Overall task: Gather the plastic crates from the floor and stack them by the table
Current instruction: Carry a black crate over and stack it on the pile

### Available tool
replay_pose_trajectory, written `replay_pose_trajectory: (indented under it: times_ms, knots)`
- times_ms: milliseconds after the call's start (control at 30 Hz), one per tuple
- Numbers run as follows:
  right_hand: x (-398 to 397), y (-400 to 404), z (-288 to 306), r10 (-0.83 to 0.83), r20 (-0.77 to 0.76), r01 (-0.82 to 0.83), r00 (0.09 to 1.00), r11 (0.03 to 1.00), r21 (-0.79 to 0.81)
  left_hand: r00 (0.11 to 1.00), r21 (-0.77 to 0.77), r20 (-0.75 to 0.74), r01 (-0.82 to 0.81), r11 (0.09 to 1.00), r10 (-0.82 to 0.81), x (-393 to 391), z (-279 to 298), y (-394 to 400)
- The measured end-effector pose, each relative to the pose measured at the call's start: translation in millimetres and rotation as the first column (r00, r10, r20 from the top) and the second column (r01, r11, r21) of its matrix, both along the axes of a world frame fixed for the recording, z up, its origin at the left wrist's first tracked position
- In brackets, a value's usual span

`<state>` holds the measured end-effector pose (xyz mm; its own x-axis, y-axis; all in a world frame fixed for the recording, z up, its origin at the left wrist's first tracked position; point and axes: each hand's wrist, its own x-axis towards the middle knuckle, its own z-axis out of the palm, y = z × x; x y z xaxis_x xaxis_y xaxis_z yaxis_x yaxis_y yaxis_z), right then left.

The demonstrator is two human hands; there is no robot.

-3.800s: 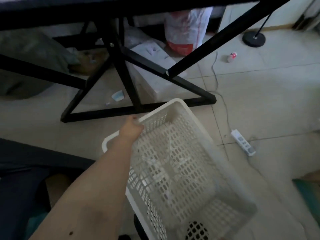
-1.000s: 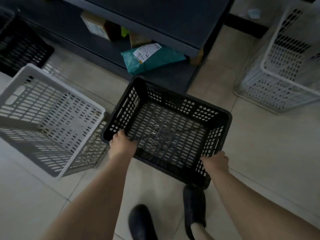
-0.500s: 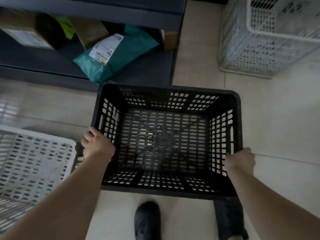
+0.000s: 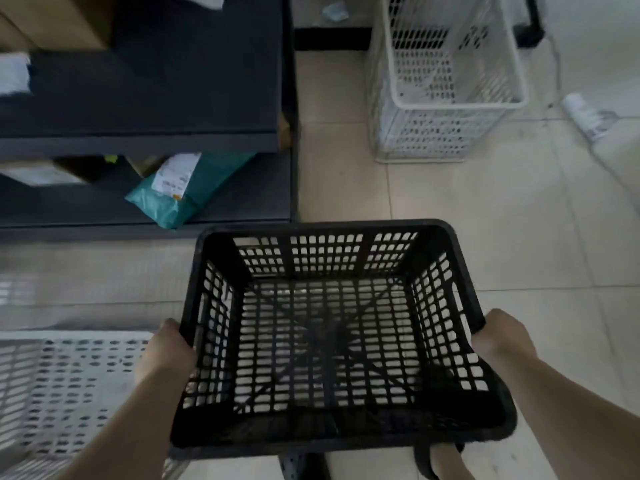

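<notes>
A pale tiled floor (image 4: 502, 237) fills the right and lower parts of the view, its grout lines crossing under everything. The upper left is taken by a dark shelf unit (image 4: 156, 98) with two levels in sight; its corner post stands just beyond the far left corner of the black crate (image 4: 329, 341), which is held up over the floor, open side up and empty, its far rim near the shelf's lowest board. The left hand (image 4: 166, 351) is closed over the crate's left rim and the right hand (image 4: 498, 337) is closed over its right rim, fingers hidden behind the walls. Ahead and to the right a tall white crate (image 4: 446, 84) stands on the tiles, well apart from the black one, with open floor between them. At the lower left a second white crate (image 4: 65, 386) lies just beside the left forearm, its rim partly behind it. On the lower shelf a teal parcel bag (image 4: 180, 199) with a white label hangs over the edge, with cardboard boxes (image 4: 52, 22) on the level above. A small white bottle-like thing (image 4: 588, 116) lies on the floor at the far right, too blurred to identify. A dark shoe (image 4: 427, 462) shows under the crate's near edge.
</notes>
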<state>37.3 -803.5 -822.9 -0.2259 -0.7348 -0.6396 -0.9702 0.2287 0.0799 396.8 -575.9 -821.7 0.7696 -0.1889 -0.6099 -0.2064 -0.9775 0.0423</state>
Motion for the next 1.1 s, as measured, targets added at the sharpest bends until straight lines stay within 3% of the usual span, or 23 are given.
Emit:
replay_pose_trajectory:
  times_ms: [133, 300, 467, 667, 900, 1100]
  knots:
    - [-40.3, -6.4, 79.9, -0.063, -0.065, 0.065, 0.996, 0.998, 0.025, 0.993, 0.070, -0.031, 0.115, 0.991, -0.113, -30.4, 74.1, -22.3]
    - [-91.4, -35.7, 155.7, -0.102, -0.036, 0.104, 0.994, 0.993, 0.063, 0.979, 0.126, -0.077, 0.197, 0.972, -0.189, -67.2, 153.0, -79.0]
    - [-141.7, -90.2, 229.6, -0.101, 0.003, 0.100, 0.995, 0.988, 0.120, 0.981, 0.092, -0.021, 0.196, 0.976, -0.195, -110.0, 232.8, -159.8]
    - [-185.0, -157.8, 302.7, -0.244, 0.111, 0.238, 0.963, 0.969, 0.064, 0.959, 0.066, 0.039, 0.279, 0.958, -0.282, -153.3, 304.3, -257.8]
    - [-181.1, -264.8, 317.5, -0.413, 0.150, 0.407, 0.898, 0.911, 0.071, 0.937, -0.031, 0.093, 0.340, 0.940, -0.336, -138.0, 318.1, -407.4]
    - [-131.7, -368.1, 282.3, -0.543, 0.140, 0.527, 0.828, 0.839, 0.137, 0.921, -0.066, 0.074, 0.387, 0.920, -0.382, -81.4, 289.6, -581.1]
